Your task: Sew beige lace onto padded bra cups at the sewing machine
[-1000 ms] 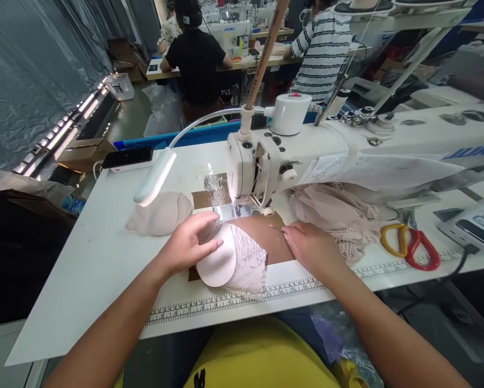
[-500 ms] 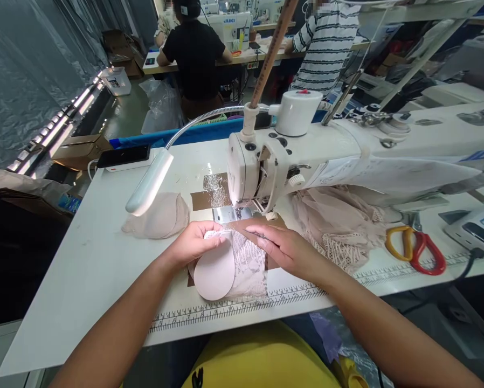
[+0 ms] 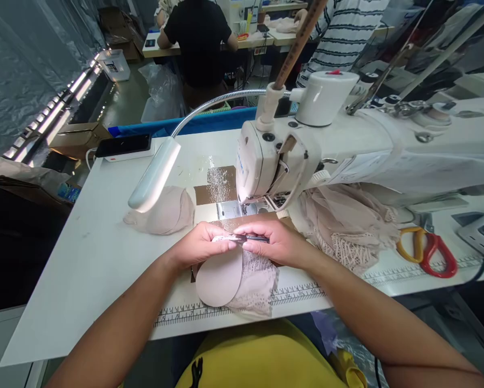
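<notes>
My left hand (image 3: 204, 245) is closed on the top edge of a pale pink bra cup (image 3: 219, 280), thumb in front. Lace fabric (image 3: 256, 285) hangs beside the cup, over the table's front edge strip. My right hand (image 3: 280, 243) is closed around a slim dark metal tool (image 3: 256, 238), which looks like thread snips. The tool's tip meets the cup's upper edge between my two thumbs; its exact contact is hidden by the fingers. Both hands are just in front of the sewing machine's needle area (image 3: 246, 207).
A white sewing machine (image 3: 302, 156) stands behind my hands, with a lamp (image 3: 155, 175) at left. Beige cups (image 3: 165, 210) lie left, lace garments (image 3: 347, 221) right, beside red-and-yellow-handled scissors (image 3: 438, 256). A phone (image 3: 123, 144) rests at the back left. Two people sit beyond.
My hands have come together at the cup's top edge, the right moving left against the left with the tool. The lace hangs lower. The camera view has shifted slightly.
</notes>
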Demonstrator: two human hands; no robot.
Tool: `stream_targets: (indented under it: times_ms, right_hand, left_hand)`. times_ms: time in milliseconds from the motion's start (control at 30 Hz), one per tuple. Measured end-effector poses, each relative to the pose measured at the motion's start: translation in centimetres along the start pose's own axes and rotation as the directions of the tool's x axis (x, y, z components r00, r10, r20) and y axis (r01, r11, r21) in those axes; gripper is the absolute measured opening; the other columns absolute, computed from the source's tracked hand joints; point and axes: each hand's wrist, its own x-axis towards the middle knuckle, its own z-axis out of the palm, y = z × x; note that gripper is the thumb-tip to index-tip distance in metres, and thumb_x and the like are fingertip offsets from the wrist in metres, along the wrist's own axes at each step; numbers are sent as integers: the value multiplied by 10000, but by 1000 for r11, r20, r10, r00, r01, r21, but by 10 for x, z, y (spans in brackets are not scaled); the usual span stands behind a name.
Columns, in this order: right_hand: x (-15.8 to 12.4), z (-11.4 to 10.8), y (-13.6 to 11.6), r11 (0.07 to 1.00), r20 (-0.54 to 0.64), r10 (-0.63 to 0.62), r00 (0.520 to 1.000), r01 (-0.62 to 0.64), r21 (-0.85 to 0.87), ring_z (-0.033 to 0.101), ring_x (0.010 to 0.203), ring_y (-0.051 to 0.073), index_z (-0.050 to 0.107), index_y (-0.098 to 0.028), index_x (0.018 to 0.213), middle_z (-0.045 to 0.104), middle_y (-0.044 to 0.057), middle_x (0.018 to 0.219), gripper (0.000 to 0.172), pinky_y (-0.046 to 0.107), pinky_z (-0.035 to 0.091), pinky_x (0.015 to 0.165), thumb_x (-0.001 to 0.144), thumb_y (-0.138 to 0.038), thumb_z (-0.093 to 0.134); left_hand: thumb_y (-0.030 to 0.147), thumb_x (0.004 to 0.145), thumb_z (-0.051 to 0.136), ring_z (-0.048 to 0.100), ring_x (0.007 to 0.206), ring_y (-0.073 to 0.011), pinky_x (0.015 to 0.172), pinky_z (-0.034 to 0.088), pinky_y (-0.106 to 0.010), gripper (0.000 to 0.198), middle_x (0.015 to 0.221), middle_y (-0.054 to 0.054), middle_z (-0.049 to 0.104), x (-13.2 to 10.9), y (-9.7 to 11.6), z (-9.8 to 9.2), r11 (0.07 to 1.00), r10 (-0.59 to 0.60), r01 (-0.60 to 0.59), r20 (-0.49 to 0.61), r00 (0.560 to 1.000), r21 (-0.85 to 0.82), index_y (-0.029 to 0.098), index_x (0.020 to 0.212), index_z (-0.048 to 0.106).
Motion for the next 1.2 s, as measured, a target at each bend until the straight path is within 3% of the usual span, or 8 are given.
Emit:
stream_targets:
  times_ms: [133,233,433,567,700,867,1033,1200]
  right_hand:
    - [0,6,-1,999,-20,18,1000,-17,40,655,955,183,698,-211,1062,719,30,1041,237,316,507,842,841,-244,618]
    - [-2,9,1,997,-45,37,998,-34,64,657,922,176,711,-217,1023,725,25,1002,205,315,508,824,852,-242,601]
    - [0,16,16,976,-145,78,986,-45,214,658,898,185,689,-186,1025,709,65,991,230,340,524,806,865,-311,581]
    - [2,20,17,953,-88,150,985,-120,278,647,921,186,592,-195,1215,681,60,1047,479,338,526,811,776,-355,696]
    - [1,15,11,976,-28,175,984,-169,134,635,866,187,691,-173,955,696,42,932,208,311,493,761,809,-311,639]
    - [-2,10,9,970,-61,238,969,-234,66,608,763,176,682,-160,834,675,28,810,154,274,443,650,797,-288,606]
    - [-3,13,12,971,-58,230,971,-226,73,566,672,143,663,-168,814,649,13,767,158,247,399,577,805,-310,593]
    - [-3,13,13,974,-54,218,975,-213,82,536,625,127,650,-175,803,619,0,722,163,239,383,548,818,-323,585]
  left_hand:
    - [406,740,743,299,540,-66,496,207,-226,382,558,44,371,2,-1,1,999,-16,17,26,1000,-29,114,582,554]
    - [435,750,726,265,526,-64,482,187,-232,425,550,49,318,2,0,2,1000,-28,29,38,999,-5,131,550,505]
    - [541,712,708,436,554,-130,482,331,-251,414,560,-8,496,3,1,7,995,-42,42,-2,999,85,137,648,646]
    - [506,737,696,541,686,-174,569,424,-256,400,719,-57,613,4,7,5,993,-12,4,63,998,121,117,827,704]
    - [366,768,701,536,694,-131,596,421,-216,320,817,-39,612,-3,16,-11,979,-44,19,117,992,203,133,984,669]
    - [308,755,701,489,677,-106,600,397,-198,316,752,11,518,-14,19,-25,951,-4,9,-17,1000,308,144,1019,645]
    - [324,750,705,468,654,-105,575,380,-200,343,724,22,490,-13,13,-16,955,2,14,-54,999,295,150,1037,637]
    - [382,784,682,409,578,-84,536,334,-200,277,632,40,452,-10,11,-6,969,11,7,-73,997,245,133,900,651]
